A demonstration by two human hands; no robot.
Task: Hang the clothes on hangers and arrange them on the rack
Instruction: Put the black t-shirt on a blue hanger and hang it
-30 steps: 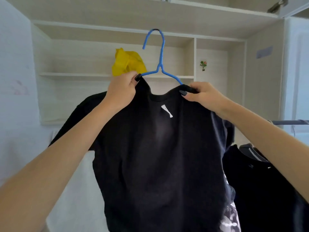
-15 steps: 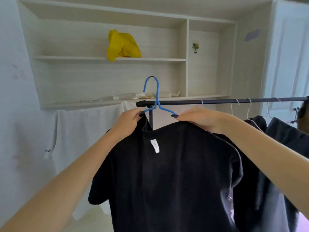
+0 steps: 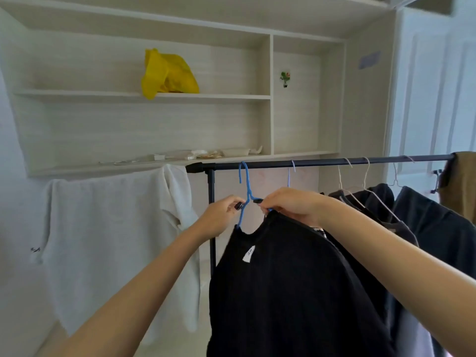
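Note:
A black T-shirt (image 3: 283, 292) with a small white neck label hangs on a blue hanger (image 3: 246, 188). The hanger's hook is at the dark rack bar (image 3: 322, 162), near its left end. My left hand (image 3: 221, 215) pinches the hanger's left arm just below the neck. My right hand (image 3: 293, 204) grips the hanger's right arm together with the shirt's collar. Several dark garments (image 3: 401, 228) on pale wire hangers fill the bar to the right.
A white cloth (image 3: 116, 228) hangs to the left of the rack post (image 3: 211, 222). A yellow bag (image 3: 167, 73) sits on the upper shelf. Small items lie on the lower shelf (image 3: 180, 158). A brown garment (image 3: 461, 184) drapes over the bar's right end. A white door stands at right.
Both hands carried the shirt on its hanger to the right and up to the rack bar, where the hook now sits. My hands have closed in toward the hanger's neck.

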